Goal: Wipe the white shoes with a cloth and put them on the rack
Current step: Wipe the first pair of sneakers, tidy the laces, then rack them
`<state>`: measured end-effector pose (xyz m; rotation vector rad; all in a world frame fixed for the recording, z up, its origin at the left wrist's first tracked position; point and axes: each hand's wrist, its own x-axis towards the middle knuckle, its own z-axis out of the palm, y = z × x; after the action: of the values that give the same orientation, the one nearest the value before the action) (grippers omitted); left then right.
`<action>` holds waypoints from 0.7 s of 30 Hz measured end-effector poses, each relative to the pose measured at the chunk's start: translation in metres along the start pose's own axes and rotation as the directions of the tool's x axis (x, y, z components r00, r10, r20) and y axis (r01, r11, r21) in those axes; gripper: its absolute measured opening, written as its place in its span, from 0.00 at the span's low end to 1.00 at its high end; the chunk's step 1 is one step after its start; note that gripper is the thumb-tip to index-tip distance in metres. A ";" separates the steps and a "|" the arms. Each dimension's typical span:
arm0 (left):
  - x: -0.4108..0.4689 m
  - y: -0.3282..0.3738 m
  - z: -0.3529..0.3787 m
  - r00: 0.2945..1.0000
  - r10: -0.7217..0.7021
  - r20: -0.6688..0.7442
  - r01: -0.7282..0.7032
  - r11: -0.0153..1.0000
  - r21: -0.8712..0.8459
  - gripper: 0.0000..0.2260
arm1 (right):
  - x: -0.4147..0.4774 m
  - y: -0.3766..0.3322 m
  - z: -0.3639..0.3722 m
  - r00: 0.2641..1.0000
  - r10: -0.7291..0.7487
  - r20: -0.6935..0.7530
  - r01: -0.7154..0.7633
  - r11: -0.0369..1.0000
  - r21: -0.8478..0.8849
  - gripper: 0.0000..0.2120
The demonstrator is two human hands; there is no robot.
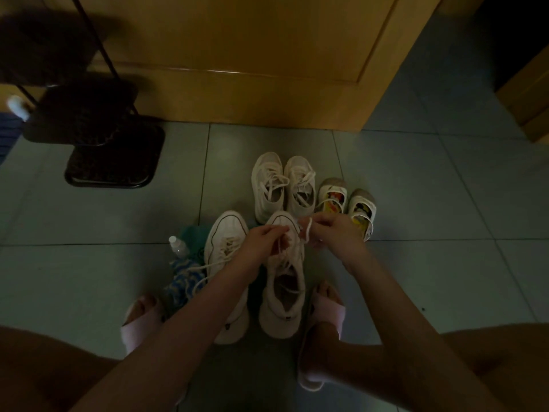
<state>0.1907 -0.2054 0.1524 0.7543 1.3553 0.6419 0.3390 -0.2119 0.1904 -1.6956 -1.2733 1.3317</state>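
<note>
While we crouch on the grey tiled floor (89, 263), the black metal shoe rack (110, 171) stands far to the left, well apart from the shoes. Nearer us lie a clear plastic bottle with a white cap (178, 248), a green cloth (194, 234) and a blue-and-white striped cloth (182, 282), all just beside the left white lace-up sneaker (227, 242). Our left hand (263, 242) reaches over the right white sneaker (285, 295), fingers curled and pinching its white lace (308, 231). Our right hand (331, 233) pinches a loop of the same lace. Both sneakers rest on the floor between our feet. Farther off sits a second pair of white sneakers (282, 185), and right of them a small pair of strap shoes with colourful insoles (347, 203).
</note>
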 end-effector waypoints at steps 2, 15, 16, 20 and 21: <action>0.000 0.003 0.000 1.000 0.003 -0.009 -0.004 0.995 -0.099 0.09 | 0.001 -0.004 0.003 0.999 -0.042 0.010 0.043 0.998 -0.036 0.05; -0.002 0.017 0.004 0.980 0.190 0.064 -0.193 0.980 0.041 0.11 | 0.029 -0.031 0.012 0.993 -0.109 -0.034 0.108 0.994 -0.016 0.07; -0.003 0.018 0.002 0.978 0.191 0.078 -0.195 0.980 0.035 0.12 | 0.032 -0.030 0.013 0.995 -0.090 -0.032 0.089 0.996 -0.027 0.08; -0.001 0.020 -0.010 0.974 0.182 0.137 -0.190 0.981 0.042 0.14 | 0.040 -0.023 0.011 0.998 -0.044 -0.045 0.043 0.999 -0.011 0.09; -0.001 0.020 -0.012 0.974 0.177 0.144 -0.187 0.981 0.057 0.14 | 0.040 -0.022 0.010 0.998 -0.041 -0.042 0.041 0.999 -0.001 0.09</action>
<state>0.1791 -0.1923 0.1678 0.9714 1.1946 0.6755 0.3234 -0.1677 0.1926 -1.6806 -1.2775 1.2656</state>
